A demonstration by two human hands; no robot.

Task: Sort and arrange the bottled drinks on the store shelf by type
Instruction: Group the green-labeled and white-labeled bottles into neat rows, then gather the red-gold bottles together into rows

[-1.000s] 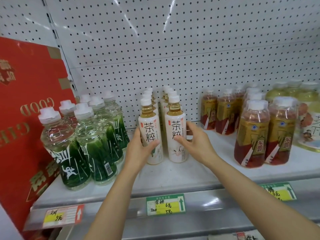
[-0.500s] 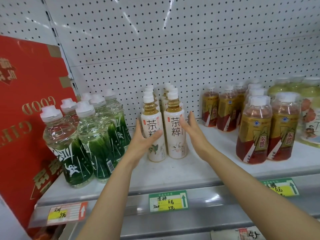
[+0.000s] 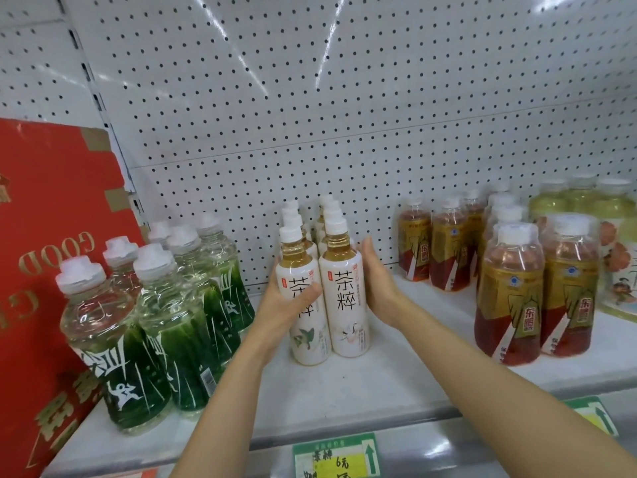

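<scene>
Two rows of white tea bottles with white caps stand mid-shelf. My left hand (image 3: 282, 305) grips the front left tea bottle (image 3: 310, 339), thumb across its label. The straight fingers of my right hand (image 3: 377, 288) press flat on the right side of the front right tea bottle (image 3: 343, 298). These two front bottles stand upright and touch each other. To the left is a group of green-labelled clear bottles (image 3: 155, 339). On the right stand red drinks with gold labels (image 3: 506, 305), and pale yellow-green bottles (image 3: 613, 208) at the far right.
A red carton (image 3: 51, 236) leans at the shelf's left end, against the green bottles. Behind everything is a white pegboard wall (image 3: 344, 115). Bare white shelf (image 3: 396, 367) lies in front of the tea bottles. A green price tag (image 3: 336, 458) sits on the shelf's front rail.
My right hand let go of the front right tea bottle, straightened, and now presses flat on its side. My left hand has closed further round the front left bottle.
</scene>
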